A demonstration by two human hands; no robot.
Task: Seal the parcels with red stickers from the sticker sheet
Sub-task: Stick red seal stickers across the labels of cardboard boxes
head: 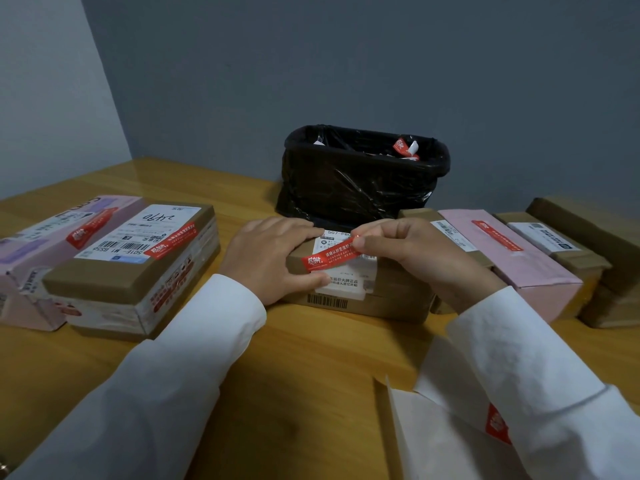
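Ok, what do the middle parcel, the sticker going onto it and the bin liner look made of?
Middle parcel: looks like brown cardboard, matte, with a white paper label. Red sticker: probably coated paper or film, slight sheen, held at one end by the right hand. Bin liner: thin black plastic, glossy and crinkled.

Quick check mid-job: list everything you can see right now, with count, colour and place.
Table: one, wooden, under everything.
Bin: one, black liner, back centre.
Centre parcel: one, brown, between the hands.
Red sticker: one, partly pressed on centre parcel.
Left parcels: two, pink and brown, stickered.
Right parcels: at least three, pink and brown.
Sticker sheet: one, white, front right.
Left hand: flat on centre parcel.
Right hand: pinching sticker end.
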